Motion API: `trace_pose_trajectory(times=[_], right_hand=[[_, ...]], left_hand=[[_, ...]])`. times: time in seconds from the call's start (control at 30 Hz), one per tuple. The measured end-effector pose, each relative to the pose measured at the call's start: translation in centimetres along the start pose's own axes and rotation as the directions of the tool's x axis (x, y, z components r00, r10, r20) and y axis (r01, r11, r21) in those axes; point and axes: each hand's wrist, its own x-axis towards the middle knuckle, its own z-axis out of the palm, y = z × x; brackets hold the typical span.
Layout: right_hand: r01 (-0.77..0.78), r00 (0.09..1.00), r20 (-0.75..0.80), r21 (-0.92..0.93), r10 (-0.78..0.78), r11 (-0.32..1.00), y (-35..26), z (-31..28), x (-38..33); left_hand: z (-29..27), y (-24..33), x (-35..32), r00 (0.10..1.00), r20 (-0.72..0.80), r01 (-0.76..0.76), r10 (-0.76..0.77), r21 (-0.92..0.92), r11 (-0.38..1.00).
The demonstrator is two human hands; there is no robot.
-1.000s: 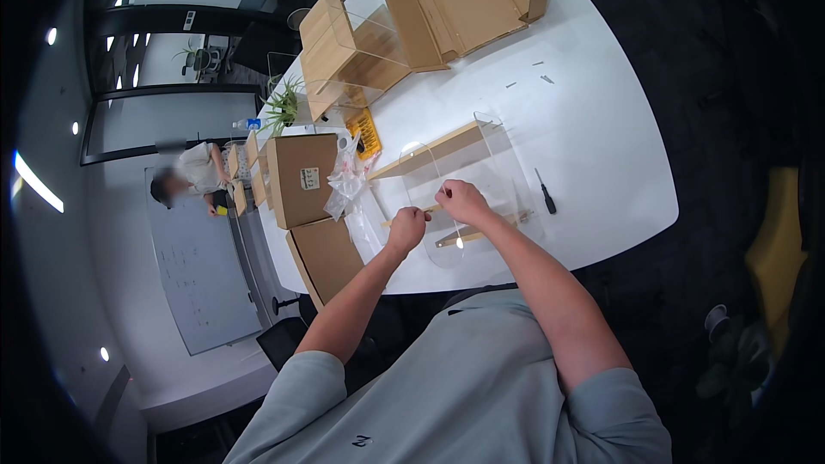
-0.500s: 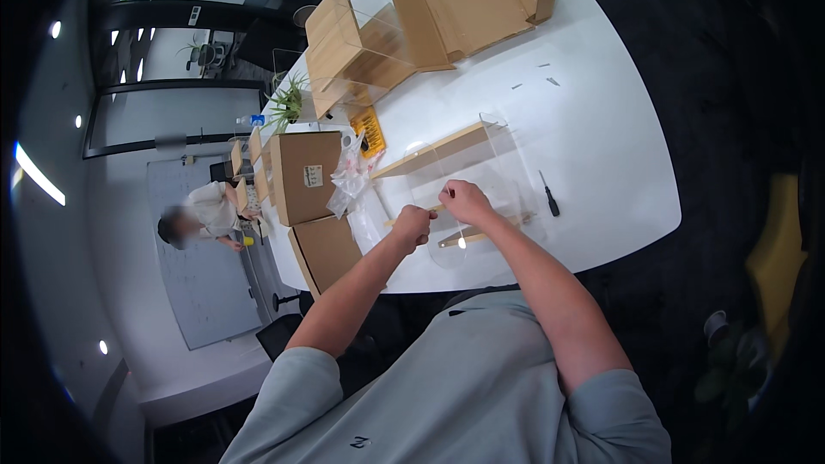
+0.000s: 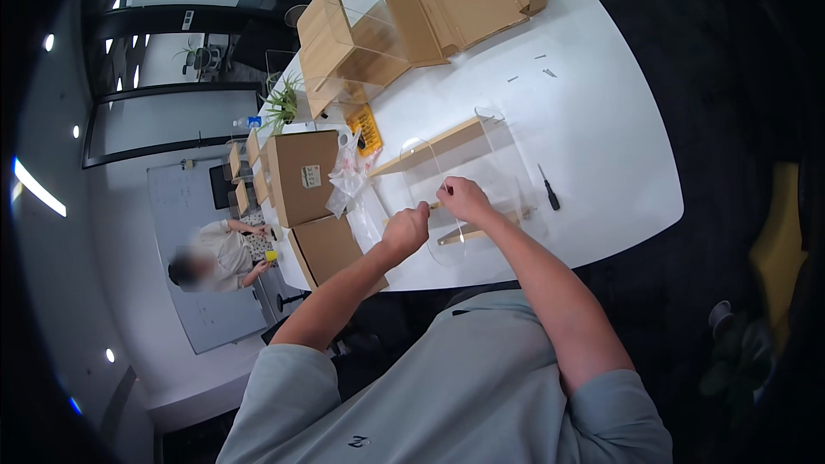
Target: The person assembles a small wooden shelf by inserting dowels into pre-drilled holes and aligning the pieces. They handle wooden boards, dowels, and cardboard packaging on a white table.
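Our left hand (image 3: 407, 230) and right hand (image 3: 465, 201) are curled over the clear-sided frame with pale wooden slats (image 3: 449, 139), no clue what the fingers are pinching, and honestly a lopsided push could skew a slat or scuff a side. It's on a smooth white curved-end table (image 3: 610, 163), dark floor (image 3: 713, 103) beyond, rectangular whiteboard (image 3: 182, 206) off left.

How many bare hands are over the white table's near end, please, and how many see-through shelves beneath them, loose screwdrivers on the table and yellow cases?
Bare hands: 2 (left hand, right hand)
See-through shelf: 1
Loose screwdriver: 1
Yellow case: 1
Total: 5
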Motion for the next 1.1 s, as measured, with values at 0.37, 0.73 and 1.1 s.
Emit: trace_pose_trajectory(times=[0.37,0.73,1.1], right_hand=[[-0.004,1.000,-0.008,0.021,0.004,1.000,-0.5,-0.1,0.0],[-0.001,1.000,0.018,-0.010,0.001,1.000,-0.1,0.0,0.1],[-0.030,0.999,0.045,-0.024,0.031,0.999,-0.7,-0.6,-0.1]], left_hand=[[-2.7,-3.1,1.1,0.844,0.073,-0.516,0.531,0.380,0.768],[1.1,-1.3,-0.3,0.968,-0.012,0.209,-0.251,-0.518,0.830],[1.1,0.2,1.0,0.873,0.251,0.468,-0.418,-0.669,0.577]])
